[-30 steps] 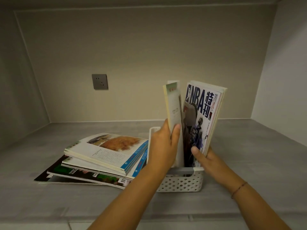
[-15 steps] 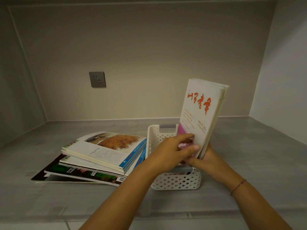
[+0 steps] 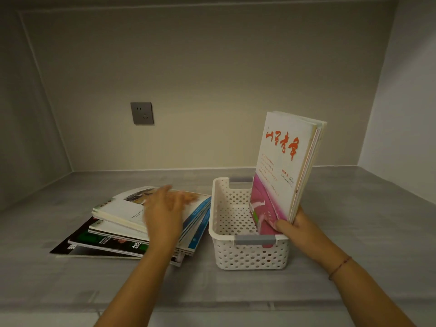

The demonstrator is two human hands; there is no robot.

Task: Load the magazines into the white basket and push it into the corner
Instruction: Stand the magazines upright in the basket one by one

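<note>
Partway. A few upright magazines (image 3: 283,161) stand in the right side of the white basket (image 3: 250,256), right hand (image 3: 299,226) fingers clamped on them. Left hand (image 3: 162,215), blurred, fingers apart, over the stack (image 3: 118,215) left on the table (image 3: 377,220). Basket not yet in the corner.

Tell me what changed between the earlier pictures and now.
The left hand let go of the upright magazines and moved left, over the flat stack; it is blurred, with its fingers spread. The right hand still holds the upright magazines in the white basket. The basket and stack stayed in place.
</note>
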